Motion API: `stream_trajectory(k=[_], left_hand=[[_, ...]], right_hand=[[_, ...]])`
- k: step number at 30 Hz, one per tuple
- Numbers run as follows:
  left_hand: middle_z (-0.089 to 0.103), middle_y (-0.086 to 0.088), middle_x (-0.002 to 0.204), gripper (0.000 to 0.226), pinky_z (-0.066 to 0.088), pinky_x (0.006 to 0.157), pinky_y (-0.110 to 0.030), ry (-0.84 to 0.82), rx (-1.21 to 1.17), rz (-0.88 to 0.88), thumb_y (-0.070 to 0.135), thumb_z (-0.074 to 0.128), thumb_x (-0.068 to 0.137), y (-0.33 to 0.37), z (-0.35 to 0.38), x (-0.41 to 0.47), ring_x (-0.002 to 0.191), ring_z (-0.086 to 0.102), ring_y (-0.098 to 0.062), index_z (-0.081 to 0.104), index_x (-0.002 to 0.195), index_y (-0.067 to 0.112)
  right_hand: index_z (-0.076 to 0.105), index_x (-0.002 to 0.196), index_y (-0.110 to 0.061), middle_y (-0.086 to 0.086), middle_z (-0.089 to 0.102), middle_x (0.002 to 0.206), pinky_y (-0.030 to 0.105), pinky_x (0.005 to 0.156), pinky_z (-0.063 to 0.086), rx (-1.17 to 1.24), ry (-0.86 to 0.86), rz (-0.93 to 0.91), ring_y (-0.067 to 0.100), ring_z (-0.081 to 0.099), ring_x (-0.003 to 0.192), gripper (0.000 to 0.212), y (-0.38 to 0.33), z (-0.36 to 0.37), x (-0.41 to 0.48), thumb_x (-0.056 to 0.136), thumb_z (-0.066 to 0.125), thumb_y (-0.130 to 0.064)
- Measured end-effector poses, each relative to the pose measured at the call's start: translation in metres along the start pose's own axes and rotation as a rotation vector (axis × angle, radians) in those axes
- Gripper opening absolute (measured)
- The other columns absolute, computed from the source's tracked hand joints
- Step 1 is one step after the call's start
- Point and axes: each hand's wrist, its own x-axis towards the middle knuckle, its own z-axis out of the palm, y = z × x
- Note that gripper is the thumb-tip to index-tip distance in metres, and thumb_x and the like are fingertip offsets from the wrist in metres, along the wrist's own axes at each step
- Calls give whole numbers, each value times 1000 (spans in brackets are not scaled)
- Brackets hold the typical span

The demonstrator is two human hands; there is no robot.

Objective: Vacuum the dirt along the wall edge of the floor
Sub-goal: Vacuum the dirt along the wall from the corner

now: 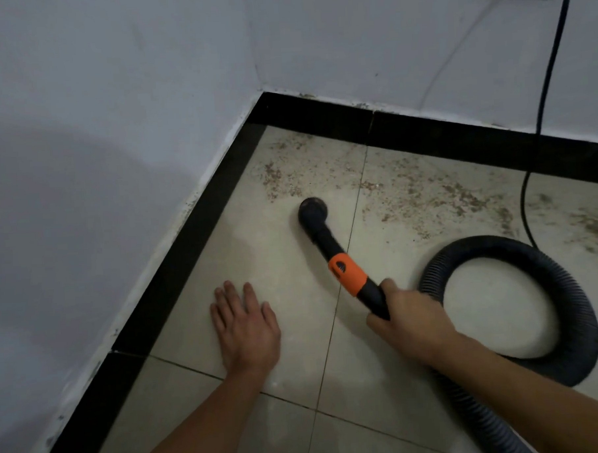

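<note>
Behind the round brush nozzle (312,210), the right hand (409,319) has its fingers (375,324) curled tight round the black vacuum wand (325,239) below its orange collar (347,274). Left of the nozzle, the left hand (247,326) lies flat, fingers spread, on the tiled floor (264,255). Brown dirt (460,195) is strewn beyond the nozzle along the black skirting (423,132); the ribbed hose (577,317) loops to its right.
</note>
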Motion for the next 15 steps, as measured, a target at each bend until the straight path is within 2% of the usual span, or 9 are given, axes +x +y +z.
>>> stream_trajectory(k=[3, 6, 8, 11, 15], left_hand=[[39, -29, 147, 66, 26, 113, -54, -1, -1, 27, 40, 20, 93, 1, -2, 1, 137, 35, -44, 49, 139, 4], [41, -32, 143, 52, 28, 112, -54, -13, -3, 89, 32, 37, 95, -3, -3, 14, 135, 37, -46, 54, 134, 1], [36, -28, 149, 49, 22, 116, -49, -47, -14, 121, 30, 45, 97, -7, -6, 34, 140, 30, -41, 48, 139, 5], [34, -23, 149, 50, 19, 116, -44, -21, -34, 113, 30, 44, 98, -8, -13, 74, 140, 26, -37, 40, 142, 7], [39, -24, 143, 48, 23, 114, -44, 39, -86, 40, 27, 45, 97, 1, -13, 108, 136, 31, -37, 44, 138, 2]], right_hand=[[35, 96, -31, -9, 49, 73, 29, 54, 36, -11, 7, -76, 13, 49, 59, 28, 0, 5, -7, 88, 52, -52], [41, 97, -26, -7, 52, 75, 30, 58, 40, 75, 50, 48, 18, 54, 65, 29, -1, -9, 12, 88, 56, -49], [42, 94, -26, -7, 52, 73, 30, 57, 40, 118, 56, 42, 18, 55, 65, 29, -7, -10, 21, 85, 58, -50], [42, 90, -28, -6, 54, 73, 31, 56, 42, 86, 39, -7, 18, 56, 64, 30, -17, -7, 34, 83, 58, -52], [46, 91, -25, -2, 56, 75, 32, 59, 44, 160, 87, 131, 21, 56, 66, 29, -17, -20, 58, 83, 61, -48]])
